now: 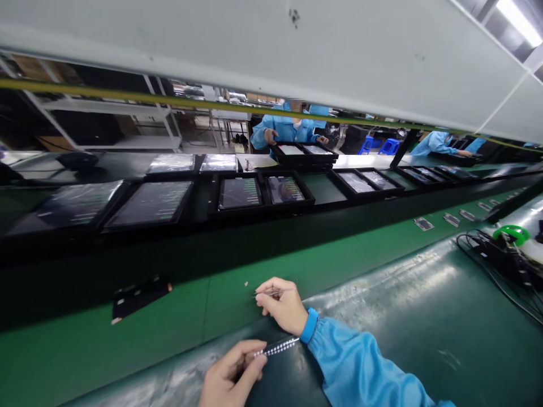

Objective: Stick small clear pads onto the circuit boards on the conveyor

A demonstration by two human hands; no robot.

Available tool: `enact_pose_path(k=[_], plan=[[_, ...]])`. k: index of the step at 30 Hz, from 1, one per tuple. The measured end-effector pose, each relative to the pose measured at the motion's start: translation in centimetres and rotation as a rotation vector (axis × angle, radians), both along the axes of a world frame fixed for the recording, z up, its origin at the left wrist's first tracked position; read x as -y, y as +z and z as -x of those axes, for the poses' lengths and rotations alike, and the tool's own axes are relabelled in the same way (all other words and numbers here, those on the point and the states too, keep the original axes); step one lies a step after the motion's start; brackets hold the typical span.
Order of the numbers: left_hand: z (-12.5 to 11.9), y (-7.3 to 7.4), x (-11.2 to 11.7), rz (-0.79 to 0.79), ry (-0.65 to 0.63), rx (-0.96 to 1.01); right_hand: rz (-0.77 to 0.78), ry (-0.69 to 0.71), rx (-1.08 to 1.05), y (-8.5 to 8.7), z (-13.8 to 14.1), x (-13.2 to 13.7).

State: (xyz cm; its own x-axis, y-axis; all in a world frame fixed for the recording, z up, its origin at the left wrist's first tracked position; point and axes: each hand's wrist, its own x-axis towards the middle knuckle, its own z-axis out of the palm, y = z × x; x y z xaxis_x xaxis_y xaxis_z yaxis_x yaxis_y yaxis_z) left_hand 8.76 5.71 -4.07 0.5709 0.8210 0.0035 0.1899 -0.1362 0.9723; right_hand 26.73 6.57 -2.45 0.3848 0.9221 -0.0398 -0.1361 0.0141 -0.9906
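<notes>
My left hand (232, 374) pinches one end of a dark strip (280, 346) dotted with rows of small white rounds. The strip points right, over the near edge of the work surface, its far end close to my right wrist. Between the thumb and fingers of my right hand (280, 305) is a thin pair of tweezers (274, 292), tips toward the left above the green belt. A tiny pale piece (246, 284) lies on the belt just beyond those tips. My right arm wears a blue sleeve with a blue wristband (310, 325).
A dark flat part (139, 297) lies on the green belt (229, 305) at left. Black trays (263, 212) with screens line the shelf beyond. Small circuit boards (423, 224) and cables (487, 265) are at right. A white panel (254, 51) hangs overhead. Co-workers in blue (292, 130) sit opposite.
</notes>
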Motion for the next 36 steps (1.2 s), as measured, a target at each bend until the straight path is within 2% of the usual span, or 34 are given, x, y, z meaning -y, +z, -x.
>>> enact_pose_path(k=[8, 17, 36], plan=[[0.1, -0.1, 0.0, -0.014, -0.006, -0.012, -0.005, 0.025, 0.004, 0.1, -0.1, 0.1], [-0.7, 1.7, 0.5, -0.029, 0.040, 0.027, -0.006, 0.012, -0.008, 0.3, 0.0, 0.2], [-0.9, 1.7, 0.8, 0.013, 0.043, 0.037, -0.018, 0.020, 0.024, 0.0, -0.1, 0.4]])
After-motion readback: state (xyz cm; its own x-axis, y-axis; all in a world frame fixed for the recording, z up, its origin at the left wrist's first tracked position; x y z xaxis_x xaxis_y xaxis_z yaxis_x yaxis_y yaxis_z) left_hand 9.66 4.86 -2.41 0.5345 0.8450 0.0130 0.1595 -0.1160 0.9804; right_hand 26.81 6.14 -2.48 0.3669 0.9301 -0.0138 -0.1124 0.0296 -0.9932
